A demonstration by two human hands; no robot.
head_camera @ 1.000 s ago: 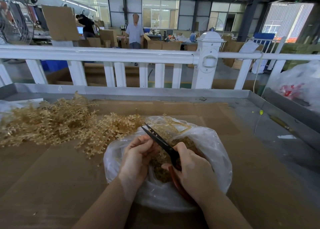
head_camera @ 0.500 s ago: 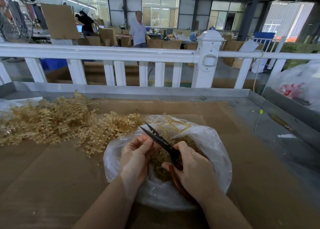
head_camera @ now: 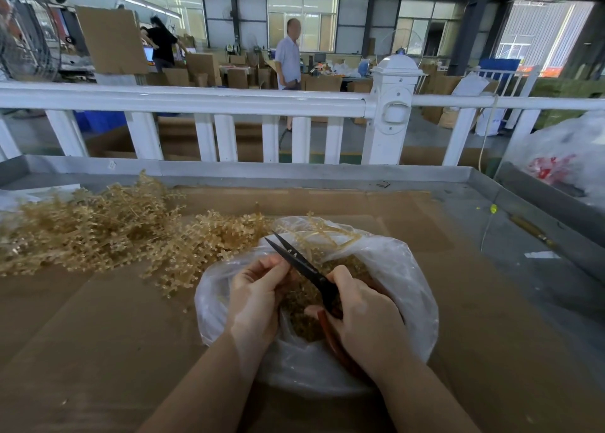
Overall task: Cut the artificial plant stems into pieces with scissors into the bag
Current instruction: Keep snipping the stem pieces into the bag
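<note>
A brown cardboard sheet (head_camera: 98,334) covers the table (head_camera: 523,262), whose bare grey surface shows toward 3 o'clock. A raised grey metal rim (head_camera: 248,171) bounds the far edge. Beyond it, at 12 o'clock, runs a white railing (head_camera: 183,100) with upright balusters and a capped post (head_camera: 391,105). At 2 to 3 o'clock a large translucent sack (head_camera: 563,157) with red contents stands outside the rim. A caged fan (head_camera: 23,40) sits at 10 o'clock. Stacked cardboard boxes (head_camera: 203,69) fill the hall behind. One person in a pale shirt (head_camera: 288,59) stands at 12 o'clock; another in dark clothing (head_camera: 162,43) bends at 11 o'clock. Large windows (head_camera: 302,20) line the rear wall.
</note>
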